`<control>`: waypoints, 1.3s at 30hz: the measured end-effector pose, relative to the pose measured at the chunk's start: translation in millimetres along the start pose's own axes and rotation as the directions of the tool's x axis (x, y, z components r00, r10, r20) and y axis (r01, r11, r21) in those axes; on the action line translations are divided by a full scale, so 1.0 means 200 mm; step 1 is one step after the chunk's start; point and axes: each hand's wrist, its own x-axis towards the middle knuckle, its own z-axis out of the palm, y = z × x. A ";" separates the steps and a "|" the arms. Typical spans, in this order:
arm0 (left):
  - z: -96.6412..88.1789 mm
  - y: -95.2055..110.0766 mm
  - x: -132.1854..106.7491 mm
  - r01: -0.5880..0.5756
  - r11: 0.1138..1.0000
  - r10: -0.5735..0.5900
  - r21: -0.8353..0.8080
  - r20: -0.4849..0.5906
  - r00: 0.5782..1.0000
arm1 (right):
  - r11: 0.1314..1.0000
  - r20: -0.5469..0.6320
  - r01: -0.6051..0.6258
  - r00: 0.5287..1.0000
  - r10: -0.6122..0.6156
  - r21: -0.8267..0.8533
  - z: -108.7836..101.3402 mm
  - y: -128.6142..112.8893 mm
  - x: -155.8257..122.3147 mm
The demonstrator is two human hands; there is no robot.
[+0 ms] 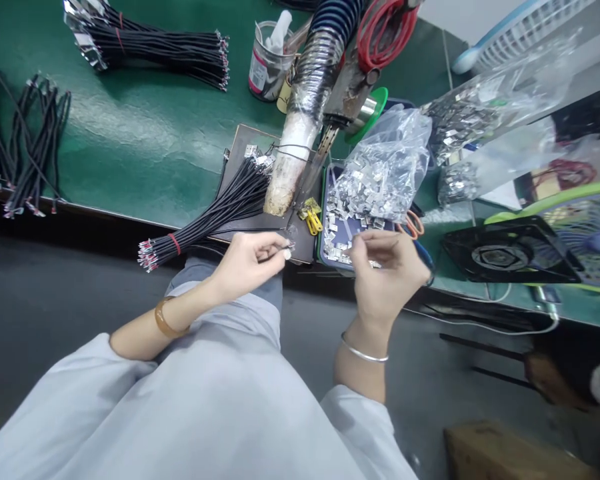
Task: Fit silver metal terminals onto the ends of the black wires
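Observation:
My left hand [253,261] pinches the end of a thin black cable [273,254] at the bench edge. My right hand [387,270] is over the near side of a blue tray [321,233] of small metal connectors [336,252]. Its thumb and forefinger are pressed together; whatever may be between them is too small to tell. A banded bundle of black cables [220,207] lies left of the tray on a grey board [243,143], its stripped wire ends towards me. Beside the tray is a small yellow piece [311,217].
A taped flexible hose [305,107] hangs low over the board. More cable bundles [165,53] lie at the back left, near a plastic cup [267,63]. A bag of connectors [380,167] rests on the tray. Right of it stand a black fan [510,250] and a green-rimmed fan [597,233].

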 end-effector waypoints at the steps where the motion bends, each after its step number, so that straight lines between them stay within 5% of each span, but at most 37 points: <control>1: 0.00 0.00 0.01 0.095 0.990 -0.094 -0.104 0.015 0.995 | 0.995 0.007 -0.043 0.999 0.042 0.087 0.02 -0.03 -0.03; 4: -0.01 0.00 0.04 0.224 0.942 -0.215 -0.249 0.062 0.975 | 0.964 0.038 -0.068 0.997 0.060 0.257 0.09 -0.08 -0.14; 10: 0.02 -0.01 0.04 0.181 0.938 -0.206 -0.296 -0.057 0.977 | 0.958 -0.069 0.075 0.996 -0.058 0.276 0.20 -0.09 -0.25; 18: 0.05 -0.04 0.03 0.196 0.954 -0.227 -0.229 -0.116 0.967 | 0.941 0.003 0.082 0.996 -0.088 0.328 0.20 -0.13 -0.25; 24: 0.02 -0.01 0.05 0.271 0.896 -0.297 -0.352 -0.021 0.955 | 0.953 0.033 0.054 0.997 -0.067 0.298 0.20 -0.11 -0.26; 28: 0.02 0.00 0.05 0.272 0.883 -0.296 -0.383 -0.002 0.955 | 0.956 -0.122 0.217 0.973 -0.196 0.197 0.20 -0.12 -0.25; 32: 0.01 0.01 0.05 0.263 0.881 -0.291 -0.394 -0.013 0.957 | 0.927 -0.052 0.348 0.938 -0.344 0.138 0.20 -0.14 -0.25; 39: 0.00 0.00 0.06 0.278 0.883 -0.304 -0.377 -0.007 0.953 | 0.945 0.003 0.018 1.000 -0.020 0.326 0.22 -0.11 -0.27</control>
